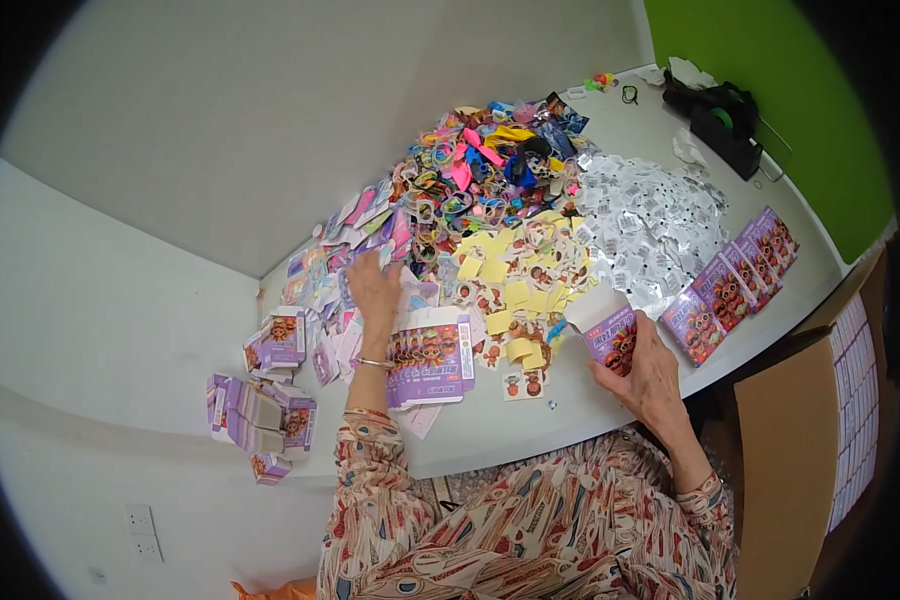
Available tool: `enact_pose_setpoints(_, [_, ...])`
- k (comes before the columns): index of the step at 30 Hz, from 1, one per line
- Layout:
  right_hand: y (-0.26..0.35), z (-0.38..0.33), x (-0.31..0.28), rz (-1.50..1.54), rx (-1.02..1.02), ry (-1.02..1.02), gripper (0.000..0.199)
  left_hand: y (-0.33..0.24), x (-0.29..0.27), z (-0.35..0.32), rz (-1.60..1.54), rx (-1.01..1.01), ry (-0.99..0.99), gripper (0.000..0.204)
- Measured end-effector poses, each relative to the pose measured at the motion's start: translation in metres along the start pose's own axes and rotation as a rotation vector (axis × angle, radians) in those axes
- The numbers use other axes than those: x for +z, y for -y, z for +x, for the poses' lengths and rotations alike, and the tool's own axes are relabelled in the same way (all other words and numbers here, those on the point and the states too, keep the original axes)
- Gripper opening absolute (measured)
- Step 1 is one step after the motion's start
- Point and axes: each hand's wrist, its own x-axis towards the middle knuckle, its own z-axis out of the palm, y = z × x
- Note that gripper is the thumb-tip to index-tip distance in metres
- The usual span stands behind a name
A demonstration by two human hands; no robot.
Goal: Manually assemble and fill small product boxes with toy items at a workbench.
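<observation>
My right hand (650, 372) grips a small purple box (610, 338) printed with cartoon figures. Its white top flap stands up, and the thumb lies across the front. Over at the left, my left hand (374, 285) reaches into a heap of pastel purple and white cards (315, 285). Its thumb and fingers look apart, though the fingertips partly merge with the heap. Beneath that wrist lies a row of flattened, overlapping purple boxes (430, 358). Yellow-backed sticker sheets (518, 265) with cartoon figures are spread between my hands.
Colourful trinkets (470, 170) pile up at the back, beside silvery-white packets (650, 225). Filled-looking purple boxes (725, 290) line the right edge; more boxes (255, 415) cluster at the left edge. A black tape dispenser (725, 140) stands far right. An open carton (790, 470) sits below.
</observation>
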Motion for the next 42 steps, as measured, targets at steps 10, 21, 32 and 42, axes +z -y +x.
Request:
enact_pose_setpoints(10, [0.004,0.003,0.002,-0.013,0.004,0.039,0.075,0.035,0.004,0.022,0.09,-0.336,0.374,0.035])
enact_pose_setpoints(21, [0.002,0.0,0.002,-0.023,-0.029,0.019,0.073,0.014,0.022,0.051,0.167,-0.059,0.313,0.051])
enact_pose_setpoints(32, [0.009,0.005,0.008,-0.113,0.036,0.079,0.072,-0.095,-0.028,0.074,0.059,0.251,-0.028,0.013])
enact_pose_setpoints(42, [0.012,0.006,-0.002,-0.116,0.014,0.041,0.075,-0.24,-0.052,0.013,-0.922,-0.115,0.328,0.007])
